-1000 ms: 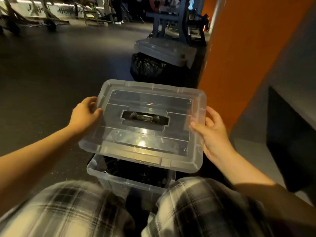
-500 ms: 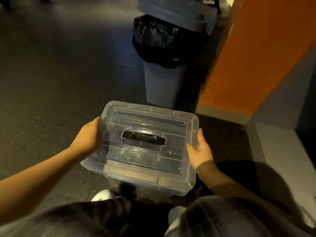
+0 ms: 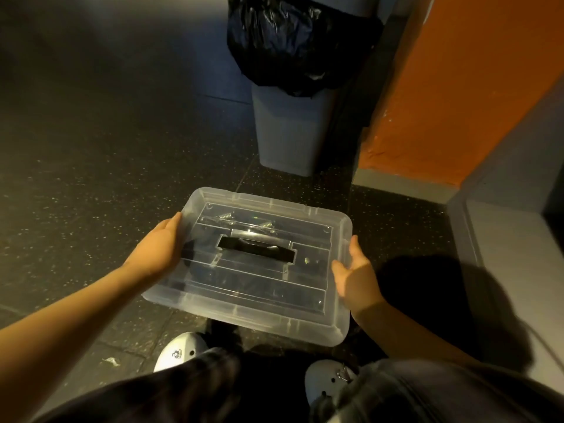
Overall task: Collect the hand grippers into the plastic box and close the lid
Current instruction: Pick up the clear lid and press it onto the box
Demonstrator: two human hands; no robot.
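Lowered since the earlier frame, the clear ribbed lid (image 3: 259,288) now lies flat on the plastic box (image 3: 274,328) at lower centre, with the steel springs of the hand grippers (image 3: 227,217) glinting through it. Our left hand (image 3: 158,248) steadies the left rim, but we cannot tell its grip. Our right hand (image 3: 357,276), palm spread, waits just beside the right rim, probably to press down.

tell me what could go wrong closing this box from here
1. The lid may only be resting, not clipped down: the left hand holds its left edge while the right hand is open beside the right edge, so uneven pressure could leave one side unlatched.
2. Springs of the hand grippers show right under the lid's far side; a tall one might stop it seating.
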